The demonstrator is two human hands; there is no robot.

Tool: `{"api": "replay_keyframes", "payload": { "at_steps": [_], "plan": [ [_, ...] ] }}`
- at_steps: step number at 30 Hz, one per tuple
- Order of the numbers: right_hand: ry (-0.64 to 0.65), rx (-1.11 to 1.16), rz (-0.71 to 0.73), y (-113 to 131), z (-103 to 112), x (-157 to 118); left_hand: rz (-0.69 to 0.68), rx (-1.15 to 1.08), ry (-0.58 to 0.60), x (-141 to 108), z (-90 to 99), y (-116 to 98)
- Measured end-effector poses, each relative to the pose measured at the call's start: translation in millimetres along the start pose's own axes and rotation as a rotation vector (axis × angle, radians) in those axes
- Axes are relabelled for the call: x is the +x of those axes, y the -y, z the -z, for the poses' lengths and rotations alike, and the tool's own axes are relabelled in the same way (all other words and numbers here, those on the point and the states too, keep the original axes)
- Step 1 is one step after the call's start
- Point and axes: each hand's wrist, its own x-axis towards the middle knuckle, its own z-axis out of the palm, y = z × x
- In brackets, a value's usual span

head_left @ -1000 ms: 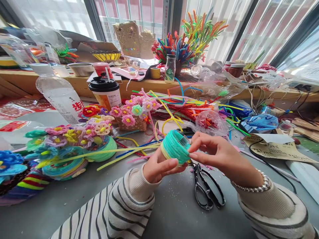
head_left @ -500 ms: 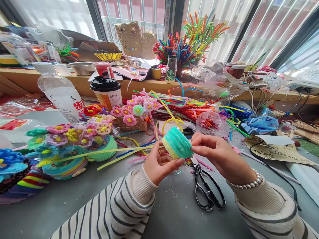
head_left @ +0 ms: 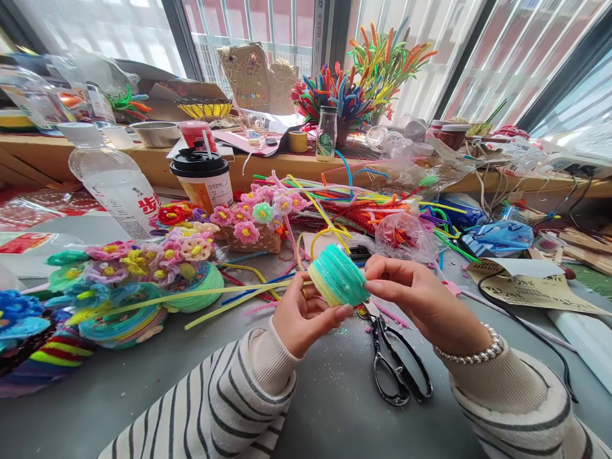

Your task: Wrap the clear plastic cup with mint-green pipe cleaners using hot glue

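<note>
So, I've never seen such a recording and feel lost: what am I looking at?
There is no machine: these are a person's bare hands, seen by a camera worn on the head, looking forward and down. The left hand holds a small round fuzzy piece, turquoise and pale yellow; the fingers of the right hand pinch at its edge. On the grey table lie black-handled scissors and loose coloured stems, with fuzzy flowers at the left. Farther back are a lidded cup and a bottle.

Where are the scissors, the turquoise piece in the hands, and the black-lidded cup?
Scissors (head_left: 377,334): head view, black handle above the loops.
Turquoise piece (head_left: 338,276): head view, its ribbed side.
Black-lidded cup (head_left: 201,186): head view, its side below the lid.
</note>
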Motion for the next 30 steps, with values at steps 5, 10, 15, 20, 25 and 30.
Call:
{"api": "replay_keyframes", "payload": {
  "at_steps": [5, 10, 15, 20, 25, 30],
  "plan": [
    [0.014, -0.051, -0.025, 3.5, 2.3, -1.2, -0.001, -0.032, 0.002, -0.5, -1.3, -0.5],
    [0.013, -0.066, -0.011, 6.0, 4.4, -1.6, -0.01, -0.035, -0.014, -1.6, -3.8, -3.4],
    [-0.005, -0.09, 0.03, 6.2, 3.4, -1.6, 0.001, -0.015, -0.013, -2.2, -3.9, -4.7],
    [-0.035, -0.169, 0.051, 2.7, 2.6, -1.1, 0.008, 0.007, 0.002, -1.6, -1.4, -2.9],
    [-0.026, -0.156, 0.059, 1.8, 3.2, 0.3, 0.01, 0.023, -0.015, -1.1, 0.6, -2.2],
    [-0.05, -0.234, 0.115, 1.7, 3.1, -0.3, -0.024, -0.012, -0.044, -0.8, 1.1, -0.2]
  ]
}}
